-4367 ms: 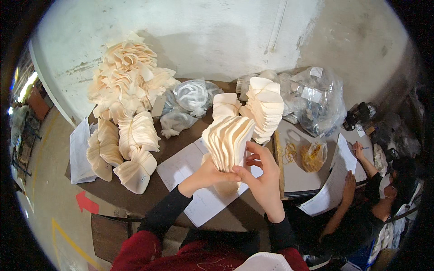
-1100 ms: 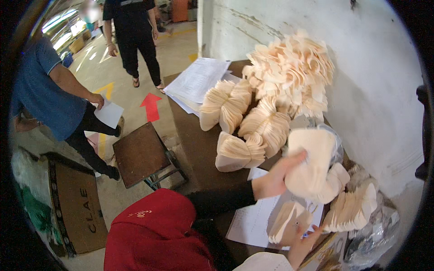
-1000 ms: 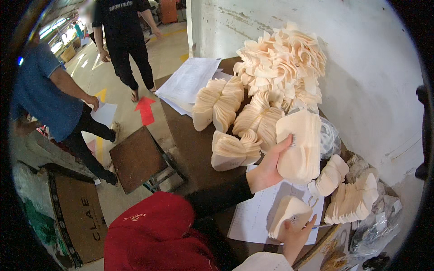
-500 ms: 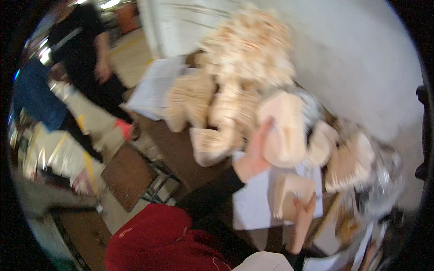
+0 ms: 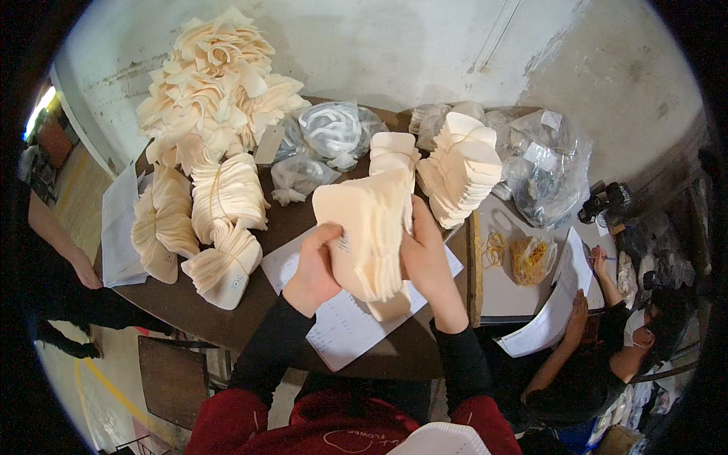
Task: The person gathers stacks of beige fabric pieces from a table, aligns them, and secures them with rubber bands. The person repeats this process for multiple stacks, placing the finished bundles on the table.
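Observation:
Between my two hands is an upright stack of cream, foam-like pads [image 5: 362, 227], its cut edges fanned to the right. My left hand [image 5: 312, 267] grips its left side, thumb on the front face near some small dark marks. Around the right side my right hand [image 5: 426, 262] is closed, some fingers hidden behind the pads. Just below the stack shows another cream piece [image 5: 391, 305], partly covered, over a handwritten paper sheet [image 5: 345, 330] on the brown table [image 5: 296, 337].
Banded bundles of pads [image 5: 224, 193] stand left, before a tall loose heap [image 5: 220, 83]. Clear plastic bags [image 5: 542, 167] line the wall. At right, a bag of yellow rubber bands [image 5: 531, 259] lies near a seated person [image 5: 584, 379] writing on papers. Another person [image 5: 61, 258] stands at left.
My view has swung to the right. My right hand, earlier low on a smaller cream block over the paper, is now up on the stack's right side, opposite my left hand.

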`<state>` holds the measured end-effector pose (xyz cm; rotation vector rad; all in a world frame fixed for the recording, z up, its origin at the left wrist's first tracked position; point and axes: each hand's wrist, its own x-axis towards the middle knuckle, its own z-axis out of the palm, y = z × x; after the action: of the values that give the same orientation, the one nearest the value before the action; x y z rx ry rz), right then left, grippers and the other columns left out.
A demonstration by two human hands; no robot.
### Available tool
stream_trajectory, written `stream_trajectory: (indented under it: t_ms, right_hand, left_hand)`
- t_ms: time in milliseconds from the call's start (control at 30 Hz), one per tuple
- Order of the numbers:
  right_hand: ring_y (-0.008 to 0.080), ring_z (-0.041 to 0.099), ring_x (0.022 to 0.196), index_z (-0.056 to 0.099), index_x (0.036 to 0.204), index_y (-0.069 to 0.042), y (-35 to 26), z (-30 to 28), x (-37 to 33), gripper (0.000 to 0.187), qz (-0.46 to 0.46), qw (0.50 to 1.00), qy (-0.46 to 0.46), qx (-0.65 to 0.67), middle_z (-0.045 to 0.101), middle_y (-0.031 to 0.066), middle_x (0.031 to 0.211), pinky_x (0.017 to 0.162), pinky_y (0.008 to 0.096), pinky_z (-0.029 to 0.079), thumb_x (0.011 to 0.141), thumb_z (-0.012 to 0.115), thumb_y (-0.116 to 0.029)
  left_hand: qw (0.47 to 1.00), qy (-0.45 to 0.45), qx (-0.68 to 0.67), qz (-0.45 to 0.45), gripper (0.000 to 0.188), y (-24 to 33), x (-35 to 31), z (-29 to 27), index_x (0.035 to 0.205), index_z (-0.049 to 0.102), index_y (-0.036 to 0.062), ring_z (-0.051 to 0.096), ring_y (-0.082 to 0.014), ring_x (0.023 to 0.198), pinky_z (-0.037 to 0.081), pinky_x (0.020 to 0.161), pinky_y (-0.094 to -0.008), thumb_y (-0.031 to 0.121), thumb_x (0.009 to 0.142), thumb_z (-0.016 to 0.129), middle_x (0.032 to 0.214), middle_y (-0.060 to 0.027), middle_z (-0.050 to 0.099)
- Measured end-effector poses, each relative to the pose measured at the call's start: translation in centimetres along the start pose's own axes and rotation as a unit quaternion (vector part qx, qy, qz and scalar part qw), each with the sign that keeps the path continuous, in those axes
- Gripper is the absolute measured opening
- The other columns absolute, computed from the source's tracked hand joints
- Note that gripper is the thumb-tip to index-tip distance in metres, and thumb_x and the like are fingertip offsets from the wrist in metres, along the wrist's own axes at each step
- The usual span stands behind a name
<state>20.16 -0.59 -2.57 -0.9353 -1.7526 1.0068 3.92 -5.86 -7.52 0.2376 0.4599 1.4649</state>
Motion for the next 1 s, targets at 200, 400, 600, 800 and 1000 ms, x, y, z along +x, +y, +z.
stream_trajectory:
  t_ms: [200, 400, 600, 800, 1000]
  right_hand:
    - [0.0429, 0.051, 0.115, 0.037, 0.138, 0.007, -1.8, 1.6, 0.0, 0.053, -0.064, 0.998, 0.006, 0.024, 0.051, 0.029, 0.121, 0.099, 0.0438, 0.04, 0.098, 0.052, -0.024]
    - [0.0382, 0.05, 0.112, 0.034, 0.141, 0.008, -3.7, 1.9, 0.1, 0.061, -0.105, 0.985, -0.023, -0.134, 0.05, 0.025, 0.121, 0.099, 0.043, 0.038, 0.097, 0.053, -0.031]
    - [0.0136, 0.05, 0.09, 0.041, 0.143, -0.001, -4.7, 0.9, 0.2, 0.049, -0.024, 0.997, -0.071, 0.019, 0.051, 0.0094, 0.117, 0.083, 0.0273, 0.042, 0.101, 0.05, -0.022]
    - [0.0072, 0.052, 0.086, 0.052, 0.134, -0.002, -4.4, 0.0, 0.7, 0.04, 0.003, 0.985, -0.081, 0.149, 0.057, 0.0002, 0.099, 0.079, 0.0212, 0.043, 0.094, 0.06, -0.002]
    - [0.01, 0.057, 0.083, 0.055, 0.129, -0.002, -4.3, 1.0, 0.8, 0.048, -0.025, 0.989, -0.094, 0.11, 0.058, 0.0025, 0.101, 0.077, 0.0252, 0.048, 0.084, 0.073, -0.002]
  left_hand:
    - [0.998, -0.03, -0.005, 0.051, 0.054, -0.1, 0.1, 0.4, 0.136, 0.046, 0.0005, 0.056, -0.0312, 0.121, 0.043, 0.107, -0.0467, 0.023, 0.088, 0.053, 0.133, -0.0166, 0.056]
    - [0.992, -0.12, -0.037, 0.013, 0.06, 0.2, 0.4, -2.7, 0.141, 0.044, 0.0035, 0.054, -0.0314, 0.124, 0.041, 0.108, -0.0486, 0.026, 0.088, 0.062, 0.137, -0.0155, 0.054]
    - [0.975, -0.155, -0.159, 0.017, 0.056, -0.5, 2.4, -1.4, 0.144, 0.04, 0.0036, 0.052, -0.0311, 0.126, 0.042, 0.108, -0.0471, 0.036, 0.099, 0.048, 0.14, -0.0166, 0.05]
    - [0.975, -0.163, -0.133, 0.071, 0.055, 0.1, 2.5, -3.6, 0.145, 0.037, 0.0072, 0.056, -0.0262, 0.115, 0.05, 0.097, -0.0441, 0.039, 0.101, 0.045, 0.125, -0.0098, 0.058]
    - [0.985, -0.12, -0.018, 0.122, 0.046, -0.4, 1.5, -2.4, 0.141, 0.041, 0.0054, 0.055, -0.025, 0.117, 0.05, 0.099, -0.0406, 0.03, 0.103, 0.044, 0.13, -0.0125, 0.054]
